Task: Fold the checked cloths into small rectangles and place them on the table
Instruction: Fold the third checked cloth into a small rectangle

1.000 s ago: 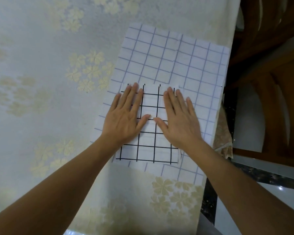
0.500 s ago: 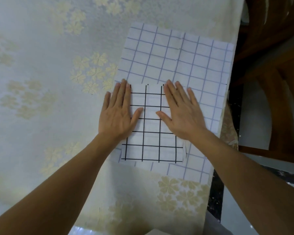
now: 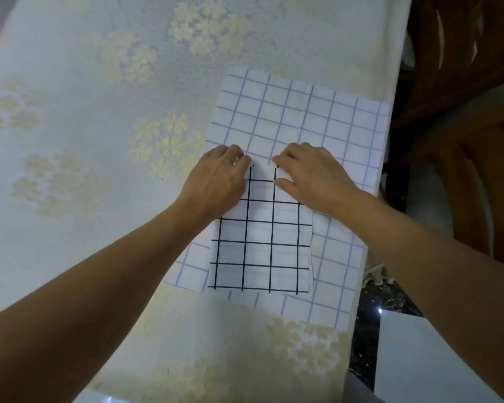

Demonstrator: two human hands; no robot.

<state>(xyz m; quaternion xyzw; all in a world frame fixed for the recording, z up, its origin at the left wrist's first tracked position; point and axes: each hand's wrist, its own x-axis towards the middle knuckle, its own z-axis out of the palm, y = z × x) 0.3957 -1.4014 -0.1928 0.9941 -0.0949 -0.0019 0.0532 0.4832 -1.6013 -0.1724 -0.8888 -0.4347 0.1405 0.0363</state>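
Nowhere does any lettering or label show. From the head camera, a table point(image 3: 70, 82) draped in a pale flower-patterned covering fills the view, with dark wooden furniture point(image 3: 463, 68) at three o'clock. A black-checked cloth point(image 3: 259, 242), folded to a rectangle, lies on a larger blue-checked cloth point(image 3: 303, 117) near the table's three o'clock edge. At the black-checked cloth's twelve o'clock edge, the left hand point(image 3: 216, 181) and right hand point(image 3: 312, 175) have fingers curled, pinching its two far corners.
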